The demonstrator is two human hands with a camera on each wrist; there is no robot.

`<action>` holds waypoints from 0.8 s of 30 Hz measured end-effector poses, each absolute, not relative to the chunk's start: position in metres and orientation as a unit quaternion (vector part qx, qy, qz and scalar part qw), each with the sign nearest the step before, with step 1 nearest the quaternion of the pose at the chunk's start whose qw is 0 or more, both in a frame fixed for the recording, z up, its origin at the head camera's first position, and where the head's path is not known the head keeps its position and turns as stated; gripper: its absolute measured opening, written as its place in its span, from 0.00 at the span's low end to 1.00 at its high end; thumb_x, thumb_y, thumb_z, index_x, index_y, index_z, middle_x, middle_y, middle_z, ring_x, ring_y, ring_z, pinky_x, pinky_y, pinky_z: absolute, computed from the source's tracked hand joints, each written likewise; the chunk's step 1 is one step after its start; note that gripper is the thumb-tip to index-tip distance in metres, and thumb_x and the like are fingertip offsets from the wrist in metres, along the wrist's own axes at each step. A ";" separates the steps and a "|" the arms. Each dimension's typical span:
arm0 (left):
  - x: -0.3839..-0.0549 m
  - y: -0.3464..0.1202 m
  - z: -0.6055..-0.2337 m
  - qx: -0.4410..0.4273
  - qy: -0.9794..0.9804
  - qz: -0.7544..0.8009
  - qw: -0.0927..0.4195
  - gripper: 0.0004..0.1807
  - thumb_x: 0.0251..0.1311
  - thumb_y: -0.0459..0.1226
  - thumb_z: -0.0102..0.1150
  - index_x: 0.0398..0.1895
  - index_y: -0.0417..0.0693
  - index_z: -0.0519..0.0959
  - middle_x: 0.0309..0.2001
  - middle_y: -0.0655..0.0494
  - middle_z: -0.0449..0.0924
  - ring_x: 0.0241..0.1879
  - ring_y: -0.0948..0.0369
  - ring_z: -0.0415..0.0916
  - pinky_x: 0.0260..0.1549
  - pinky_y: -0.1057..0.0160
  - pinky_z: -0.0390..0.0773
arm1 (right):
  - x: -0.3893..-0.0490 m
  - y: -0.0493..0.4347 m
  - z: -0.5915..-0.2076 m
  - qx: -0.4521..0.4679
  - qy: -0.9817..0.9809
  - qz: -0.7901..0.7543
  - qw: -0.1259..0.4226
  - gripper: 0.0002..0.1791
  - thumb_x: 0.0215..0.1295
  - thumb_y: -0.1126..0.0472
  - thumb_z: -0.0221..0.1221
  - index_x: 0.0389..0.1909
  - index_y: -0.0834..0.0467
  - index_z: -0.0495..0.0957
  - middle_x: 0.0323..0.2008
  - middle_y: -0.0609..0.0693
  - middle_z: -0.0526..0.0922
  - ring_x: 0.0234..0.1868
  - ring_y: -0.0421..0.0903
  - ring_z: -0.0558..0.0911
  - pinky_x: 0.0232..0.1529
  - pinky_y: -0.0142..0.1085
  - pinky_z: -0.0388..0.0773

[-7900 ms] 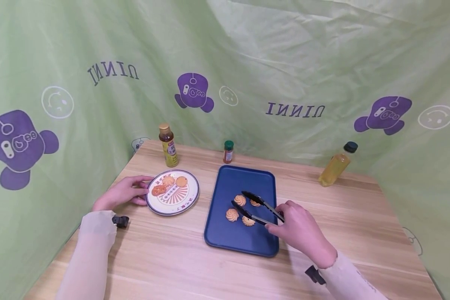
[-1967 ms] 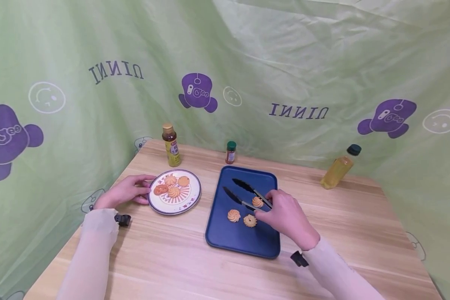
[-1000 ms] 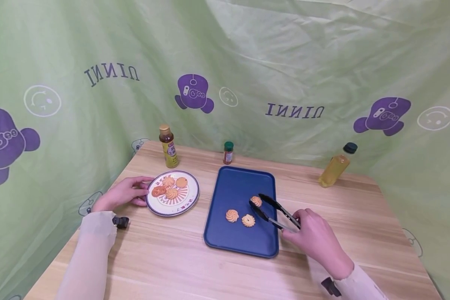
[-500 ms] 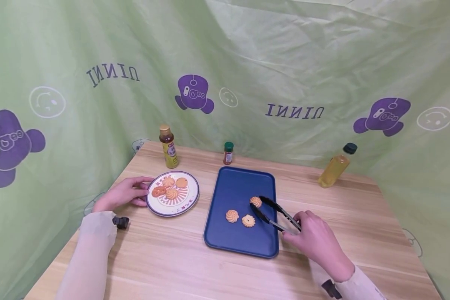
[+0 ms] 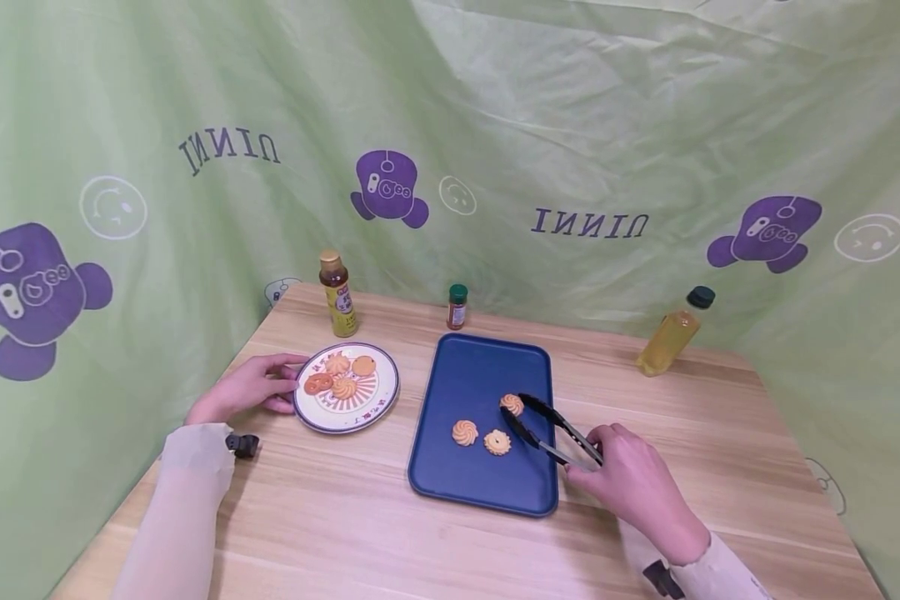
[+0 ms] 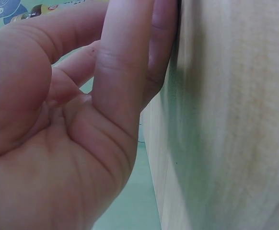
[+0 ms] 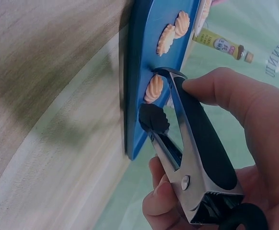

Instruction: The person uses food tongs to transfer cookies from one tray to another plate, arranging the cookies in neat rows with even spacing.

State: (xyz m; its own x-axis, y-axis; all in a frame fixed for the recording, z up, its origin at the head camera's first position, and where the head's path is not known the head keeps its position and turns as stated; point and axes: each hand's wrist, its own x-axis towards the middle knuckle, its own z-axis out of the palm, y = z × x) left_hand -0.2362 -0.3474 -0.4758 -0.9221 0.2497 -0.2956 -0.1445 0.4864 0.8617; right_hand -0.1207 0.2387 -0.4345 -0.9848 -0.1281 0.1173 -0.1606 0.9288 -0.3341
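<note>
One cookie (image 5: pixel 511 405) is straddled by tongs (image 5: pixel 520 427) held in the right grip (image 5: pixel 634 480); gentle, even squeezing is advised, the plate (image 5: pixel 369 407) touched by the relaxed left grip (image 5: pixel 249 387).

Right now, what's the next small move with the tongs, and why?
Probably have the right hand squeeze the tongs gently: in the right wrist view they stand open, one tip on either side of a swirled cookie resting on the blue tray, so it looks lined up to pinch.
</note>
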 end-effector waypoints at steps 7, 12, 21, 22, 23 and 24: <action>-0.237 -0.349 -0.476 0.033 0.841 0.504 0.193 0.35 0.84 0.28 0.54 0.88 0.31 0.57 0.68 0.25 0.71 0.42 0.58 0.90 0.46 0.56 0.99 | -0.122 0.239 -0.433 0.070 -0.981 0.177 0.041 0.25 0.54 0.50 0.78 0.44 0.64 0.87 0.32 0.50 0.81 0.28 0.46 0.74 0.25 0.37 0.73; -0.237 -0.348 -0.476 0.034 0.843 0.502 0.191 0.35 0.84 0.28 0.54 0.88 0.32 0.57 0.68 0.25 0.72 0.42 0.58 0.91 0.45 0.56 0.99 | -0.125 0.237 -0.432 0.068 -0.981 0.179 0.035 0.25 0.54 0.50 0.78 0.45 0.64 0.87 0.32 0.50 0.81 0.29 0.46 0.74 0.25 0.36 0.72; -0.235 -0.347 -0.475 0.030 0.844 0.499 0.193 0.35 0.85 0.28 0.53 0.89 0.35 0.58 0.67 0.27 0.72 0.44 0.57 0.90 0.47 0.57 0.99 | -0.135 0.222 -0.425 0.081 -0.980 0.180 0.034 0.23 0.56 0.50 0.76 0.45 0.63 0.87 0.30 0.49 0.78 0.28 0.46 0.73 0.26 0.35 0.70; -0.235 -0.347 -0.475 0.029 0.843 0.501 0.193 0.35 0.84 0.28 0.54 0.89 0.35 0.58 0.67 0.28 0.72 0.44 0.57 0.90 0.47 0.57 0.99 | -0.136 0.219 -0.424 0.082 -0.980 0.180 0.032 0.23 0.57 0.49 0.77 0.45 0.63 0.87 0.30 0.49 0.78 0.28 0.46 0.73 0.25 0.35 0.70; -0.235 -0.347 -0.475 0.031 0.843 0.501 0.193 0.35 0.84 0.28 0.54 0.89 0.35 0.58 0.67 0.28 0.72 0.44 0.57 0.90 0.47 0.57 0.99 | -0.137 0.217 -0.422 0.084 -0.979 0.182 0.029 0.23 0.57 0.49 0.77 0.45 0.62 0.87 0.30 0.49 0.78 0.28 0.46 0.73 0.25 0.35 0.70; -0.235 -0.347 -0.475 0.032 0.843 0.501 0.193 0.35 0.84 0.28 0.54 0.89 0.35 0.58 0.67 0.28 0.72 0.44 0.57 0.90 0.47 0.56 0.99 | -0.138 0.214 -0.421 0.084 -0.979 0.183 0.026 0.23 0.57 0.49 0.76 0.45 0.62 0.87 0.30 0.49 0.77 0.27 0.46 0.73 0.25 0.35 0.69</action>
State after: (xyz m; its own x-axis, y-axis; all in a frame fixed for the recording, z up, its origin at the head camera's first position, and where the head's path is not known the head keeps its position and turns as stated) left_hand -0.2348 -0.3470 -0.4754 -0.9235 0.2471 -0.2934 -0.1397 0.4956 0.8572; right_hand -0.1377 0.2136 -0.4211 -0.9843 -0.1557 0.0826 -0.1750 0.9187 -0.3540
